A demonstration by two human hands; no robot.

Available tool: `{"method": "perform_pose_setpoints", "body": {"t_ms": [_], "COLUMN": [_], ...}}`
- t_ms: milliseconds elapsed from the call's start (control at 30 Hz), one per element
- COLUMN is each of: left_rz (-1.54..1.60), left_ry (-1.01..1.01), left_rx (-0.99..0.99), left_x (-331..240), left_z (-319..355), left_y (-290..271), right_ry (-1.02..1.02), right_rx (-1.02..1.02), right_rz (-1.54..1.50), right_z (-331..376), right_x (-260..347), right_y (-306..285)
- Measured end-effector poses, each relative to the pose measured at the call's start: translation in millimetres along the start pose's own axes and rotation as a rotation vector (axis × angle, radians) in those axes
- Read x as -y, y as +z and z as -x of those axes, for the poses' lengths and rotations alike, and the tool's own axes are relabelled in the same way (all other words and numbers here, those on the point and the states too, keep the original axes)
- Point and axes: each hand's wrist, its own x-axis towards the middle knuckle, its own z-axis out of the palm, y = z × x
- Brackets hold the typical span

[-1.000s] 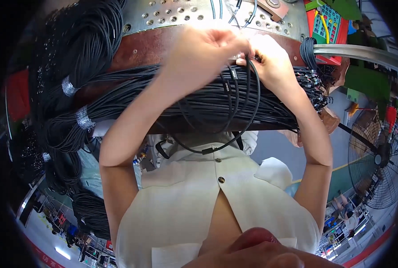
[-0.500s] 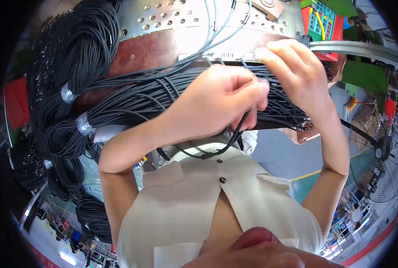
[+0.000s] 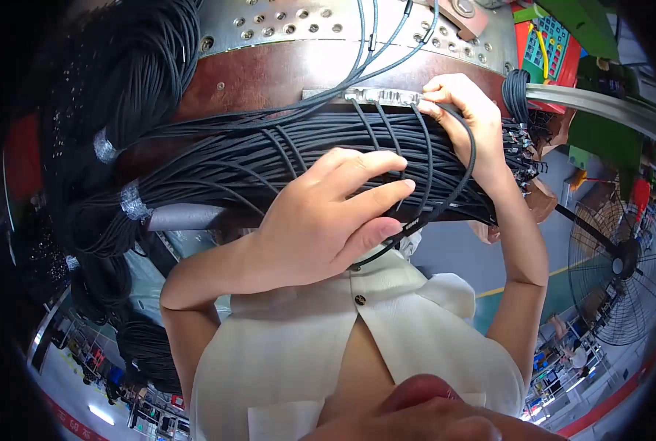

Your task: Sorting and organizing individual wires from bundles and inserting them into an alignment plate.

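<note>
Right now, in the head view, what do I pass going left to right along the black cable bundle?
Silver tape wrap → left hand → right hand → cable end connectors → black floor fan.

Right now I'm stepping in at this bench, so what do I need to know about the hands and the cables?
Left hand: open, fingers resting on the black cable bundle, one loose cable looping under the thumb.
Right hand: grip on cables at the clear comb strip.
Done: several cables sit in the strip.
Left: most of the bundle lies unsorted across the brown bench.
</note>
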Motion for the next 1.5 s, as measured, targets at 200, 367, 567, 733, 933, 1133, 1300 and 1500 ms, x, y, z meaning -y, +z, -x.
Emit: {"method": "perform_pose_setpoints", "body": {"t_ms": [200, 367, 567, 733, 933, 1133, 1300, 1500], "left_rz": [0.043, 1.173, 0.7, 1.778, 1.207, 1.412, 1.32, -0.195], "left_ry": [-0.012, 0.089, 0.055, -0.168, -0.582, -0.579, -0.309, -0.983], "left_rx": [-0.022, -0.048, -0.11, -0.425, -0.146, 0.053, -0.629, -0.771], "left_x": [29, 154, 77, 138, 70, 32, 84, 59], "left_z": [-25, -100, -164, -164, -117, -63, 26, 95], "left_y": [-43, -70, -20, 7, -32, -28, -160, -235], "right_ry": [-0.135, 0.072, 0.562, 0.129, -0.013, -0.141, -0.174, -0.518], "right_rx": [-0.004, 0.348, -0.207, -0.323, -0.221, -0.006, 0.137, -0.162], "right_rz": [0.253, -0.151, -0.112, 0.496, 0.272, 0.169, 0.275, 0.605], "right_z": [2, -31, -147, -214, -133, -97, -85, -73], "right_x": [-5, -4, -2, -139, -35, -24, 2, -7], "right_y": [1, -28, -63, -64, -25, -13, 0, 6]}}
